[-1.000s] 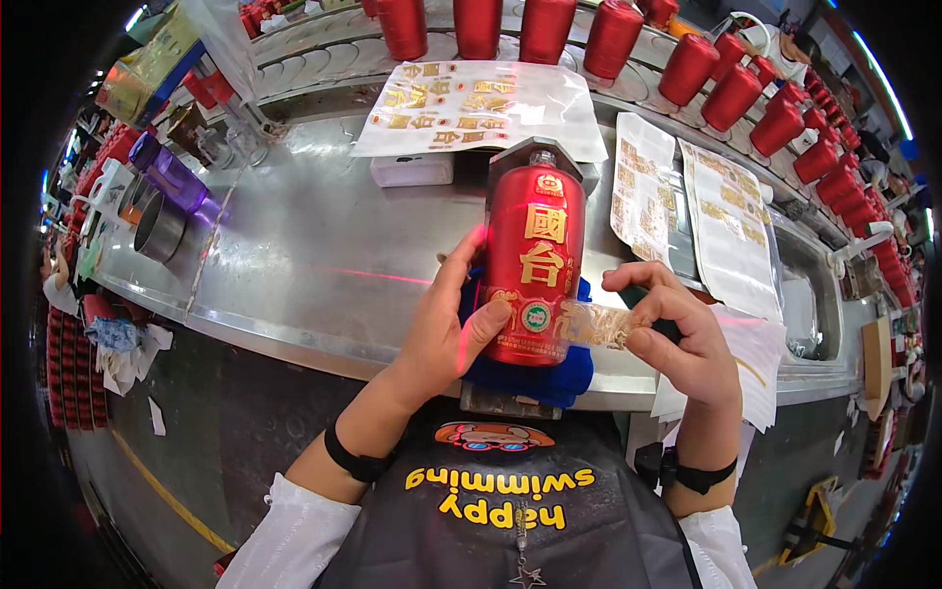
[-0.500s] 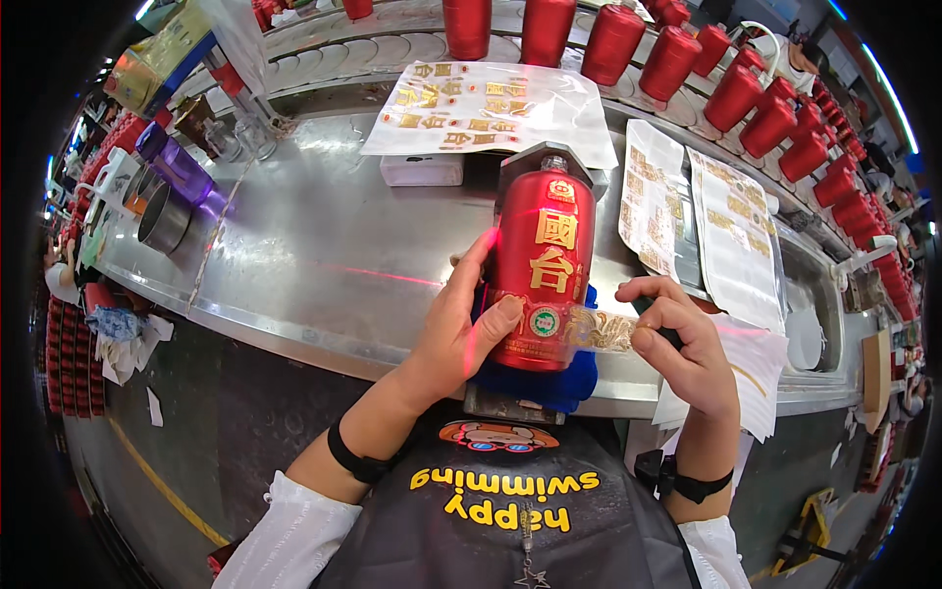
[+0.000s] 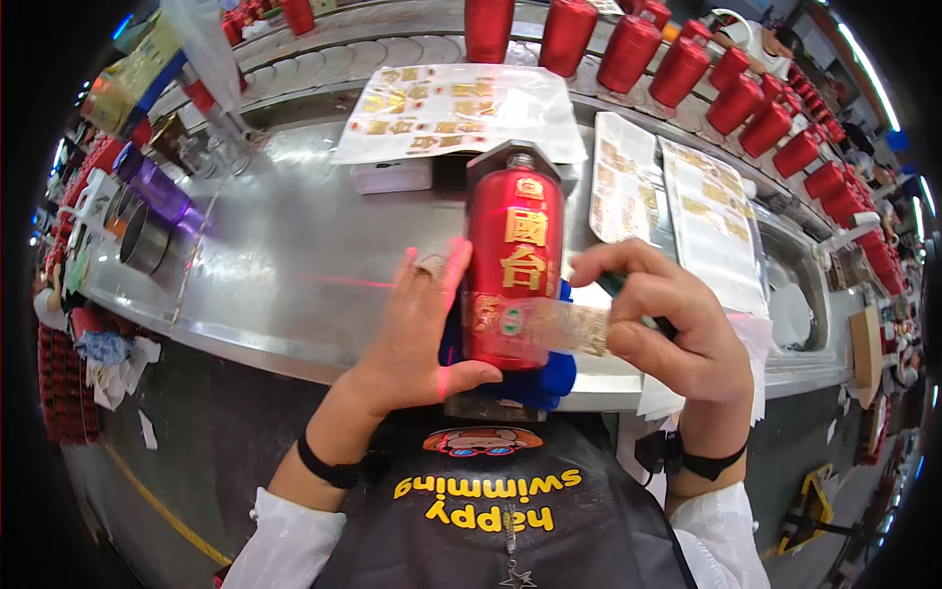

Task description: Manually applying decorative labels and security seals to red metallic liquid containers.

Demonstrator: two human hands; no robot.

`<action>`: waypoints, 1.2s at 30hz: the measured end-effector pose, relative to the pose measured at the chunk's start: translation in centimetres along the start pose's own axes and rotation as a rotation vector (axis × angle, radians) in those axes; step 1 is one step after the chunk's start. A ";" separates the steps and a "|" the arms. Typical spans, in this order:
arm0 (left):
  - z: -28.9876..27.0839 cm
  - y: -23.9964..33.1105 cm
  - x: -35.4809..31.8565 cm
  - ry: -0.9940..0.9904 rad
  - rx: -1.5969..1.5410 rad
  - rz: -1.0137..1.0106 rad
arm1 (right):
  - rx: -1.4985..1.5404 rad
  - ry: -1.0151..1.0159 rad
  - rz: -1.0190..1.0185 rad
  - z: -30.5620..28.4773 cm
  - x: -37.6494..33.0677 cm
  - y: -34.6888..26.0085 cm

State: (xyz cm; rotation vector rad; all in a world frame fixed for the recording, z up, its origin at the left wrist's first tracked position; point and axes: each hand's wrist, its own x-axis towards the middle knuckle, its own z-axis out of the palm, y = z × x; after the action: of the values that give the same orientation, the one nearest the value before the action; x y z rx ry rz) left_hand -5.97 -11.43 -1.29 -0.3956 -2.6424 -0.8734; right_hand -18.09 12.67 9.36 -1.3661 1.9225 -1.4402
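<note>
Head camera: the near edge of the shiny metal surface (image 3: 285, 236) curves past, just below the red bottle (image 3: 515, 257). The bottle lies in the middle with its neck pointing away, over a blue cloth (image 3: 555, 381), and its bottom is close to that edge. The big stretch of metal on the left gives the most room to move, over to a round pot (image 3: 145, 240) and a purple bottle (image 3: 155, 187). It is tighter on the right, with two paper sheets (image 3: 731, 275) and then a sink (image 3: 807, 257). The left hand (image 3: 412, 344) has its fingers spread along the red bottle's left side, thumb down by the bottom. The right hand (image 3: 687, 334) pinches one end of a see-through strip (image 3: 576, 329); the rest reaches across the bottle's front. A dark frame (image 3: 481, 165) stands in the way around the neck. Past it, a wide white sheet (image 3: 535, 108) lies over a white block (image 3: 392, 178). Farther back, more red bottles (image 3: 629, 54) stand in a curved row
</note>
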 end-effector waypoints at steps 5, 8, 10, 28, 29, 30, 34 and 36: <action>-0.4 1.2 0.1 -0.033 0.106 -0.079 | -0.123 -0.185 -0.207 -1.1 4.5 -2.0; 0.1 1.0 -0.1 0.067 0.113 -0.057 | -0.279 -0.211 -0.226 -3.1 5.6 -4.1; 0.3 0.8 -0.1 0.110 0.131 -0.013 | -0.314 -0.123 -0.213 -5.7 5.9 -2.8; 2.3 0.4 -0.5 0.128 -0.035 -0.046 | -1.227 0.118 0.684 -22.7 -2.5 22.4; 2.5 0.2 -0.6 0.116 -0.047 -0.068 | -1.187 0.110 0.631 -22.6 -1.2 21.5; 2.7 0.1 -0.7 0.103 -0.059 -0.091 | -1.147 0.102 0.578 -22.8 0.4 20.4; 2.7 0.1 -1.1 0.105 -0.188 -0.170 | -0.970 0.042 0.592 -23.3 6.3 16.9; 2.6 0.1 -1.1 0.121 -0.143 -0.147 | -0.970 0.063 0.559 -24.5 7.1 17.9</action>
State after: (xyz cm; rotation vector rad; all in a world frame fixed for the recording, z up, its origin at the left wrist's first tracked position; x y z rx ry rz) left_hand -5.55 -9.94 -3.66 -0.1772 -2.5310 -1.1001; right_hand -48.26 19.31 5.25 -0.9169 2.8864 -0.2548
